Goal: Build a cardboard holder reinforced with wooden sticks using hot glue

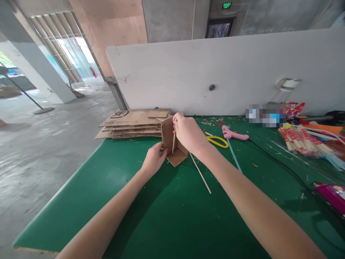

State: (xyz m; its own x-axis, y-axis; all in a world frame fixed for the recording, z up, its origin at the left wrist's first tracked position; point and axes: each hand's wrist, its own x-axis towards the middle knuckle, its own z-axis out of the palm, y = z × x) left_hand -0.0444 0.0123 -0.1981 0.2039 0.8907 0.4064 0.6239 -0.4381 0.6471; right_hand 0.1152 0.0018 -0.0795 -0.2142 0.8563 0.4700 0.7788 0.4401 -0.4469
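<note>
A small folded cardboard piece (177,157) stands on the green table, with upright walls and a flat base. My right hand (185,130) is closed on the top of a thin wooden stick (174,144), which points down inside the cardboard piece. On the left side, my left hand (154,157) grips the edge of the cardboard between thumb and fingers. Another wooden stick (201,174) lies on the table just right of the cardboard, partly under my right forearm.
Behind my left hand lie stacked cardboard sheets (132,124). Yellow-handled scissors (219,142), a pink glue gun (234,134) with a black cord, and packaged sticks (304,140) are to the right. A purple tool (331,196) sits at the right edge. A white panel (175,75) stands behind.
</note>
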